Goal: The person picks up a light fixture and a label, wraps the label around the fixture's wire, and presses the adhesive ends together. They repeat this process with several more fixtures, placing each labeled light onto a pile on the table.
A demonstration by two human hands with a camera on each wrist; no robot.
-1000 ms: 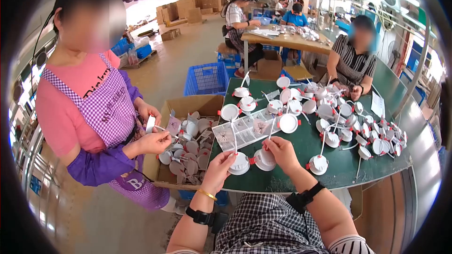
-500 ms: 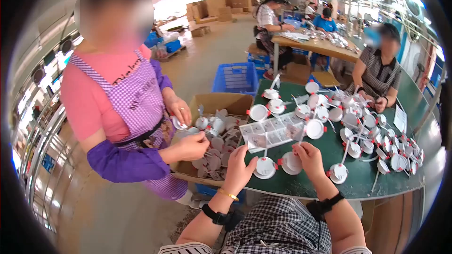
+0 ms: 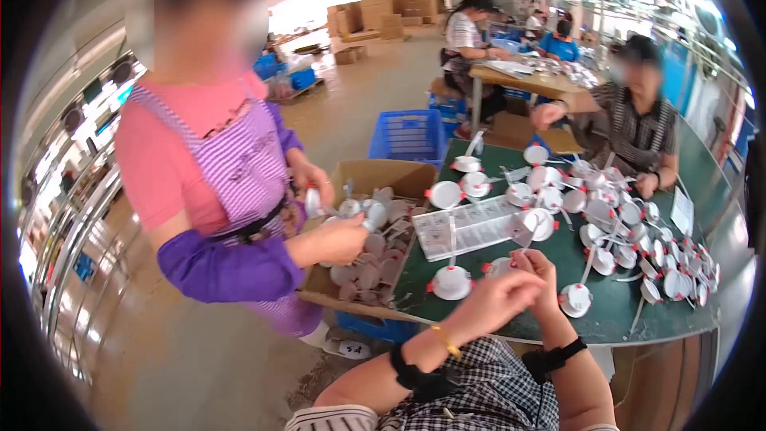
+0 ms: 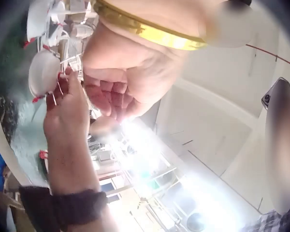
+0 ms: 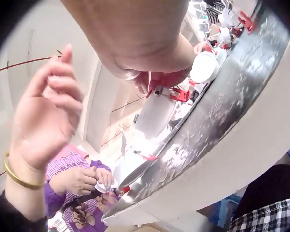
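My right hand [image 3: 541, 275] pinches a round white downlight [image 3: 499, 266] by its red spring clip [image 5: 180, 94], at the near edge of the green table. Seen from the left wrist, the right hand's fingertips are at the lamp's edge and its thin wires. My left hand [image 3: 496, 303] is raised in front of the right wrist, with loosely bent fingers and nothing in them. Part of the held lamp is hidden behind the left hand in the head view. Another white downlight [image 3: 452, 282] with red clips stands just to the left, its cable upward.
A printed sheet [image 3: 463, 229] lies beyond the lamps on the green table [image 3: 479, 323]. Many more downlights [image 3: 604, 211] are heaped at the right. At left, a person in a purple apron [image 3: 239, 183] works over a cardboard box [image 3: 383, 174] of lamps. Another person [image 3: 638, 124] sits across.
My left hand has left the left downlight and swung right, across the right hand. The right hand stays at its lamp. The seated person's arm has reached out, and the head view has turned left.
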